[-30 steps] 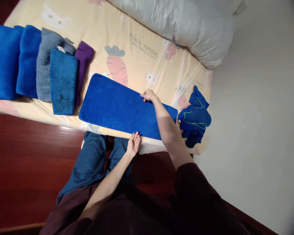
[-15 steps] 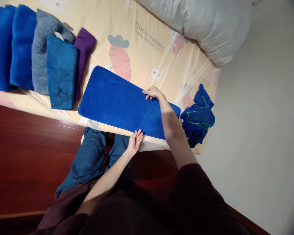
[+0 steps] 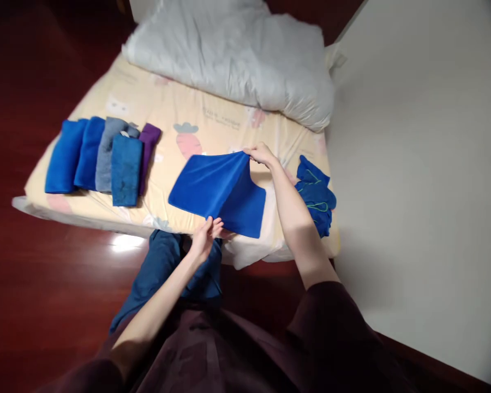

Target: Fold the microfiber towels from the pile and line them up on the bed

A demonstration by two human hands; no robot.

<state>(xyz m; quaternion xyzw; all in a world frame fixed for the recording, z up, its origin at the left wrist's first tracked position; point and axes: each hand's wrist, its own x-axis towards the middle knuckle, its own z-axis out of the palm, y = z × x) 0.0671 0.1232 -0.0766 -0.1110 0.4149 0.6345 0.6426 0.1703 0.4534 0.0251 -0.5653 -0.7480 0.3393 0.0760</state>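
A blue towel [image 3: 202,183] lies partly on the bed, its middle lifted into a raised ridge while both ends hang down to the sheet. My left hand [image 3: 204,237] pinches the near edge of that ridge between thumb and fingers. At the far edge, my right hand [image 3: 261,154] is closed on the same ridge. To the right of the towel sits a crumpled dark blue cloth [image 3: 316,196] with green trim, touched by neither hand.
Folded cloths lie in a row at the bed's left: bright blue [image 3: 63,158], grey [image 3: 108,158], teal [image 3: 126,172] and purple [image 3: 148,144]. A pale quilt [image 3: 229,54] is heaped along the bed's far side. A white wall [image 3: 413,180] stands at the right.
The blue towel lay flat and long; now its middle is raised off the bed between both hands. The view has shifted, showing more of the bed and quilt.
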